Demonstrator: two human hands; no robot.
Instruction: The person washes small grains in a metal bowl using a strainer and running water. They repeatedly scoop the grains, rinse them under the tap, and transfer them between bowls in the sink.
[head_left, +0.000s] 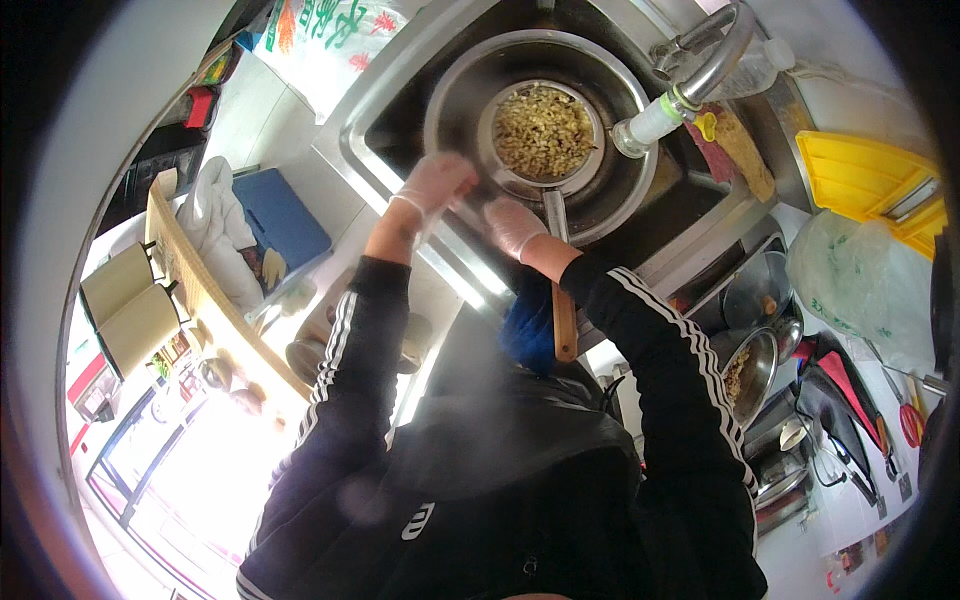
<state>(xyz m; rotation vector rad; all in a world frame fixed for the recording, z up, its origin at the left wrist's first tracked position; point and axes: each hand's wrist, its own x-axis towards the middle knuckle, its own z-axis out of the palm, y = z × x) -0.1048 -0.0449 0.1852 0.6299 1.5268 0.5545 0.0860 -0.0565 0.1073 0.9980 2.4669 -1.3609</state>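
My left hand (439, 182), in a clear plastic glove, is blurred beside the near left rim of a large metal bowl (459, 82) in the sink. My right hand (514, 226), gloved likewise, lies low by the bowl's near rim, left of a strainer's wooden handle (565, 322). What its fingers do is hidden. The round metal strainer (487, 135) rests in the bowl and holds chopped pale food bits (541, 131). Over the bowl's right side hangs the faucet's spout (637, 136). Below the hands, a blue cloth (527, 330) hangs at the sink's front edge.
A stainless sink rim (352, 150) surrounds the bowl. Right of the faucet lie sponge cloths (746, 154), a clear bottle (750, 71) and a yellow plastic basket (862, 176). Metal bowls (761, 375) stand lower right. A blue lid or board (281, 214) and a printed bag (330, 52) are at left.
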